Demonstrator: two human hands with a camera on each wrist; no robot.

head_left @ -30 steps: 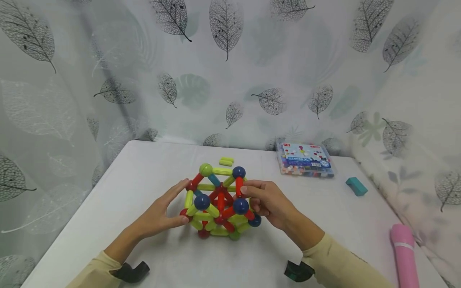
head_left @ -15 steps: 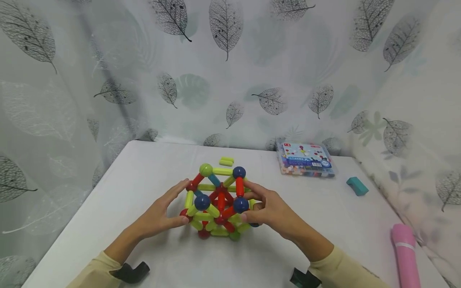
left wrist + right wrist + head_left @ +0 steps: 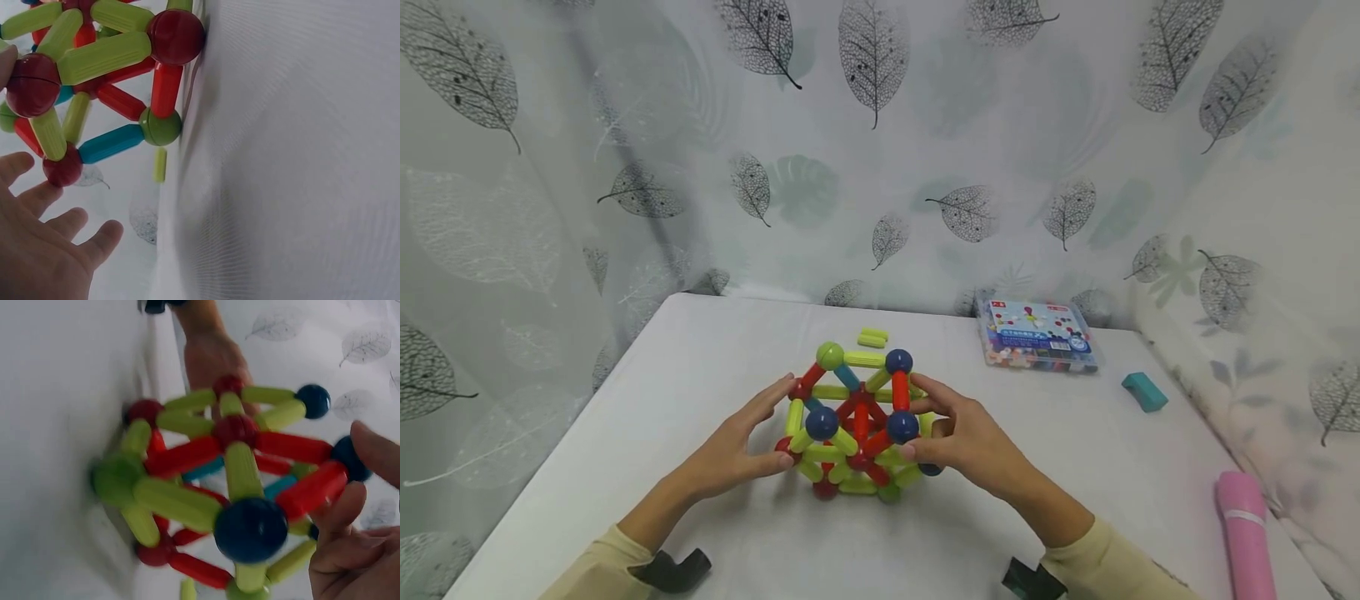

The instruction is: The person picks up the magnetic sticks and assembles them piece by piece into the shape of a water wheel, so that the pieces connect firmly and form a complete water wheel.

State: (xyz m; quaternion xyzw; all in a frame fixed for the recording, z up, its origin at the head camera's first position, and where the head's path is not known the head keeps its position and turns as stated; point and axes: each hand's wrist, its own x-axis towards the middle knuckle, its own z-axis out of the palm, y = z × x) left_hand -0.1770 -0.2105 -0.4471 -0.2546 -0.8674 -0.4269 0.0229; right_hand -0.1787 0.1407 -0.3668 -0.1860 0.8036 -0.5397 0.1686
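Observation:
A magnetic ball-and-stick model (image 3: 861, 421) stands on the white table between both hands. It has red, blue and green balls joined by yellow-green, red and teal sticks. At its left side, my left hand (image 3: 718, 454) has its fingers extended. Its thumb touches a lower red ball (image 3: 32, 84), with fingertips at another red ball (image 3: 62, 167). On the right, my right hand (image 3: 981, 442) pinches the model around a front blue ball (image 3: 902, 427). The thumb lies at that ball, and the bent index finger reaches near the upright red stick (image 3: 900, 391).
Two loose yellow-green sticks (image 3: 872, 337) lie behind the model. A clear plastic case (image 3: 1037, 335) with a printed label sits at the back right. Nearby is a teal block (image 3: 1145, 392). A pink roll (image 3: 1245, 533) lies along the right edge. Leaf-patterned curtains (image 3: 880, 167) surround the table.
My right thumb and fingers have left the upright red stick, which now joins two blue balls. That thumb has dropped to the lower blue ball. The left hand has stayed put.

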